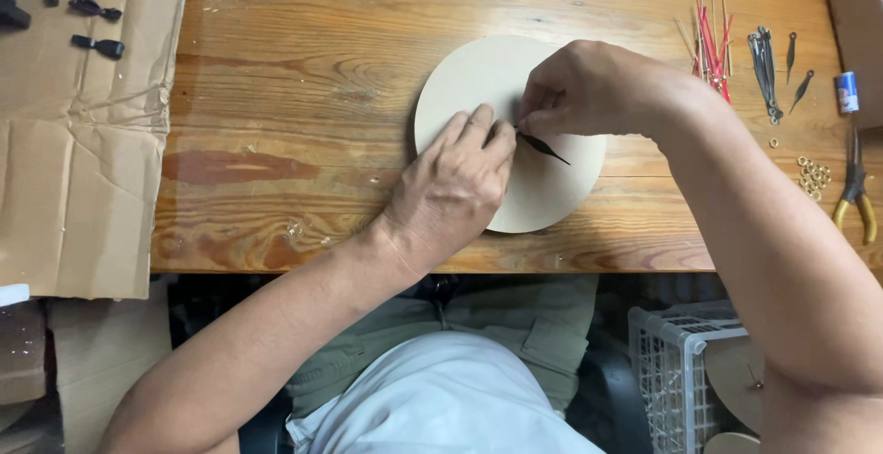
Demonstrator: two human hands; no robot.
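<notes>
At the bottom of the frame, nearest the lens, sat the person's lap in a white shirt and olive trousers. Above it, at mid-frame, a round beige disc (478, 77) lay flat on the wooden surface (294, 95). The left hand (455, 187) pressed down on the disc, fingers loosely spread and grasping nothing. The right hand (589, 86) pinched the base of a thin black clock hand (543, 148) at the disc's centre. At lower right, a white wire basket (676, 371) held another disc. At upper right lay red sticks (710, 40), metal hands (764, 60), brass washers (813, 175) and yellow-handled pliers (856, 187).
</notes>
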